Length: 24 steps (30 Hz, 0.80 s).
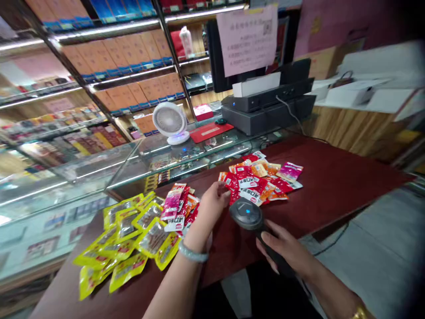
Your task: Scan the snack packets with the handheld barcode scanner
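Though near table edge [348,210], right hand [283,249] around scanner [246,215] (room rightward), left hand [215,198] by packets [254,182], grip unclear.

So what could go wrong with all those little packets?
The left hand is between the red-and-orange heap and a smaller mixed pile, so packets might get muddled together. The scanner in the right hand is very close to that heap and could bump some packets. A few yellow packets lie near the counter's left edge, so one might slide off if nudged.
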Each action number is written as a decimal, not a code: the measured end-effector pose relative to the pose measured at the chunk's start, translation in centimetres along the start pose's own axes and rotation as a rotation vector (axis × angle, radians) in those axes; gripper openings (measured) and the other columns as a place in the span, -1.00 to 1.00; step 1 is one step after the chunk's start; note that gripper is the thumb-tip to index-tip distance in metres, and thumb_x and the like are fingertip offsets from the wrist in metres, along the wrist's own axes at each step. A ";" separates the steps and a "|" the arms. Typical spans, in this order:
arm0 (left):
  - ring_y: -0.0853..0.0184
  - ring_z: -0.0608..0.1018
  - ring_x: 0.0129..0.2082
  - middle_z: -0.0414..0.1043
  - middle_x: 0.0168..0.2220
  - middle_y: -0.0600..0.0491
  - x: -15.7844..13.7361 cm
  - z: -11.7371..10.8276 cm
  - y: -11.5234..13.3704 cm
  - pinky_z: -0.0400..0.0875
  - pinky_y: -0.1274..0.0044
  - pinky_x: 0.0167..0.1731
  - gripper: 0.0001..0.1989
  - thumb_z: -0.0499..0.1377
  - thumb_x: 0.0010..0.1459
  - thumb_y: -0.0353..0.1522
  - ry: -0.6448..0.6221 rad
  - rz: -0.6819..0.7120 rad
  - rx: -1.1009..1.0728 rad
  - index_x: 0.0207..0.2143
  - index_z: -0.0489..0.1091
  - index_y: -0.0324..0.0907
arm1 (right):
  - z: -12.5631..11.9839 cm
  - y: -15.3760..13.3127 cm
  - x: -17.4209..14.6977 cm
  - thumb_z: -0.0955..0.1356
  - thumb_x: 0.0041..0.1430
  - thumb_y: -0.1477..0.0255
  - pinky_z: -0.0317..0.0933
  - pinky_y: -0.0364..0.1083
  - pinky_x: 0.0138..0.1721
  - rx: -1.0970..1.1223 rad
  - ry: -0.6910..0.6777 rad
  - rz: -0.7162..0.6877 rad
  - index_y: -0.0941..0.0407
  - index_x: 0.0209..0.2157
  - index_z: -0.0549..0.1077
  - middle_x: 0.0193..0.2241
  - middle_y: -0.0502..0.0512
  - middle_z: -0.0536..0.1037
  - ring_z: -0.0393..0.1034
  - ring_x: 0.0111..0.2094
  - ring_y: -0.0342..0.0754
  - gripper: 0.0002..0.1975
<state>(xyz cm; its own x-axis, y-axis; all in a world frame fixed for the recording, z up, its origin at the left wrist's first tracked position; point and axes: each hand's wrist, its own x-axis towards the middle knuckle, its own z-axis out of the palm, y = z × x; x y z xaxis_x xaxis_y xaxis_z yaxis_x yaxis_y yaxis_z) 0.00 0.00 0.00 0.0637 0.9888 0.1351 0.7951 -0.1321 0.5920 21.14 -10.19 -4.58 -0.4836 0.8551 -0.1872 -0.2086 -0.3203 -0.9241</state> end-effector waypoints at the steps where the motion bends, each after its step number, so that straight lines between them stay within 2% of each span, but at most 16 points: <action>1: 0.28 0.53 -0.11 0.52 -0.06 -0.01 -1.6 -1.3 -1.2 0.37 0.49 -0.10 -0.69 0.16 0.20 -0.32 0.017 -0.025 0.134 0.00 0.38 -0.14 | 0.3 0.0 0.3 0.36 0.15 0.00 0.12 -0.33 -0.73 -0.007 -0.019 0.011 0.12 -0.17 0.26 -0.56 -0.14 0.39 0.18 -0.73 -0.33 -0.52; 5: 0.06 0.45 -0.01 0.48 -0.10 -0.12 -7.2 -5.3 -4.6 0.28 0.30 -0.01 -0.64 0.17 0.17 -0.15 0.061 -0.158 0.584 -0.07 0.44 -0.17 | 1.6 -0.1 1.6 0.37 0.13 0.00 0.10 -0.32 -0.75 -0.019 -0.093 0.039 0.13 -0.15 0.29 -0.57 -0.13 0.39 0.18 -0.74 -0.32 -0.49; 8: 0.01 0.40 0.02 0.43 -0.07 -0.14 -9.5 -6.0 -5.6 0.25 0.26 -0.02 -0.58 0.13 0.17 -0.05 0.064 -0.244 0.752 -0.09 0.43 -0.17 | 2.7 0.3 2.4 0.38 0.12 0.01 0.10 -0.32 -0.75 -0.013 -0.131 0.052 0.13 -0.14 0.30 -0.57 -0.13 0.38 0.19 -0.74 -0.32 -0.49; 14: 0.03 0.40 0.01 0.41 -0.06 -0.14 -9.8 -5.0 -6.1 0.24 0.29 -0.07 -0.69 0.09 0.22 -0.12 0.034 -0.231 0.717 -0.21 0.39 -0.17 | 3.8 1.0 3.3 0.39 0.13 0.03 0.12 -0.32 -0.74 -0.028 -0.159 0.065 0.13 -0.10 0.31 -0.58 -0.14 0.37 0.19 -0.75 -0.32 -0.49; 19: 0.06 0.52 -0.11 0.51 -0.24 -0.13 -9.7 -4.7 -6.2 0.24 0.31 -0.09 -0.74 0.09 0.23 -0.21 -0.001 -0.243 0.635 -0.16 0.32 -0.22 | 3.5 1.2 3.4 0.38 0.15 0.04 0.10 -0.32 -0.76 0.005 -0.162 0.068 0.13 -0.10 0.31 -0.57 -0.14 0.37 0.20 -0.75 -0.31 -0.51; 24: 0.06 0.56 -0.16 0.54 -0.30 -0.08 -9.9 -4.4 -6.5 0.24 0.32 -0.13 -0.80 0.09 0.24 -0.27 0.045 -0.206 0.566 -0.15 0.30 -0.19 | 3.3 1.4 3.6 0.37 0.16 0.05 0.06 -0.32 -0.77 0.047 -0.181 0.062 0.13 -0.13 0.31 -0.59 -0.15 0.36 0.19 -0.77 -0.31 -0.54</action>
<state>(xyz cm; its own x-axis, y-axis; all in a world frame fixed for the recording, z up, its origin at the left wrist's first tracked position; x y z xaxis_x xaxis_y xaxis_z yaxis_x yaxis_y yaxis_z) -8.43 -9.19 -1.68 -0.1419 0.9844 0.1036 0.9865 0.1321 0.0963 16.33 -8.92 -5.41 -0.6408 0.7473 -0.1760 -0.2117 -0.3924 -0.8951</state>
